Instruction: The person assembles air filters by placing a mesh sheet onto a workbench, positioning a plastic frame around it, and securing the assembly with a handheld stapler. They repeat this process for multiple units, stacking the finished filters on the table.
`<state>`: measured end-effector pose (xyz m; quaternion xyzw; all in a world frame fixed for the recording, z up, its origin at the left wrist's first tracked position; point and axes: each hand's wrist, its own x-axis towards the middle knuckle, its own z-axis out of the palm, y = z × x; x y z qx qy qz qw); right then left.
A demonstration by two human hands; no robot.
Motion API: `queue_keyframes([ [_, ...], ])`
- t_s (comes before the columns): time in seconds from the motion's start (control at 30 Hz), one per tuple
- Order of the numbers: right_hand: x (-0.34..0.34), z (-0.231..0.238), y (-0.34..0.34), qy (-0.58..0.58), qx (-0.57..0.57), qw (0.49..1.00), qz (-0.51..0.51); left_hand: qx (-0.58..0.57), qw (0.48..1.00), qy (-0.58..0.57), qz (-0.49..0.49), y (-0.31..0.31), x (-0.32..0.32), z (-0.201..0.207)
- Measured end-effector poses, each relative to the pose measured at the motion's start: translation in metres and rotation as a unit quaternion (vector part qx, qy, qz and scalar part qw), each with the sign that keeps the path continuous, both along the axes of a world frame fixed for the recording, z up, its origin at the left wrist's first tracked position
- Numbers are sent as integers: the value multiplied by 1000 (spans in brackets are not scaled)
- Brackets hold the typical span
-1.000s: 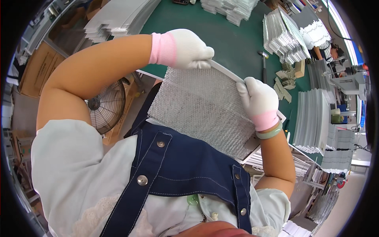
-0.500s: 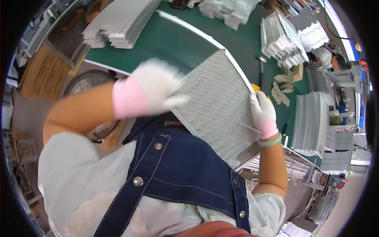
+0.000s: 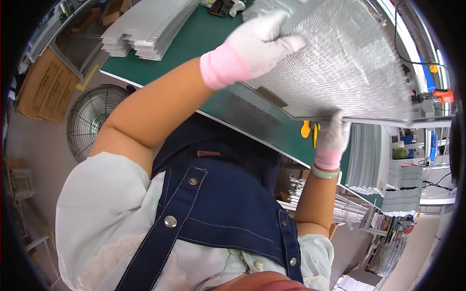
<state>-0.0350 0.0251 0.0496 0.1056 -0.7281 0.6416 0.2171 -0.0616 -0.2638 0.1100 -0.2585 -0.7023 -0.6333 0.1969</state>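
Observation:
A large rectangular silver mesh panel (image 3: 349, 63) with a metal frame is held up, tilted, over the green table (image 3: 204, 34). My left hand (image 3: 264, 41), in a white glove with a pink cuff, grips the panel's left edge, fingers spread over the mesh. Wearing the same kind of glove, my right hand (image 3: 335, 136) holds the panel's near lower edge from underneath. The panel hides most of the table's far right side.
A stack of mesh sheets (image 3: 145, 26) lies on the table's far left. A floor fan (image 3: 92, 119) and cardboard boxes (image 3: 41, 87) stand to the left. A yellow-handled tool (image 3: 306, 128) lies by my right hand. Stacked panels (image 3: 369, 155) and shelves fill the right.
The panel has risen from in front of my chest to high over the table and now looms larger. My left hand shifted along its edge; my right hand stayed on the lower edge.

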Motion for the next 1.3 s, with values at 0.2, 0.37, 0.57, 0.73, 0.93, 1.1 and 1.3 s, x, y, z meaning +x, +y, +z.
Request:
queue_keyframes([
  [0.2, -31, -40, 6, -143, -7, 981, 127, 30, 986, -80, -146, -16, -56, -54],
  [0.37, -51, -84, 22, -308, 108, 925, 193, -165, 966, -158, -125, -24, -56, -106],
  [0.57, -56, -126, 29, -267, 196, 927, 175, -330, 920, -194, -79, -33, -35, -163],
  [0.73, -53, -123, 29, -248, 215, 934, 142, -367, 909, -175, -91, -32, -47, -161],
  [0.93, -59, -120, 30, -255, 282, 910, 164, -355, 916, -162, -91, -28, -58, -172],
  [1.1, -57, -130, 23, -231, 191, 944, 137, -290, 955, -62, -30, -24, -65, -201],
  [1.3, -48, -139, 22, -209, 233, 945, 89, -342, 939, 1, -34, -29, -77, -200],
])
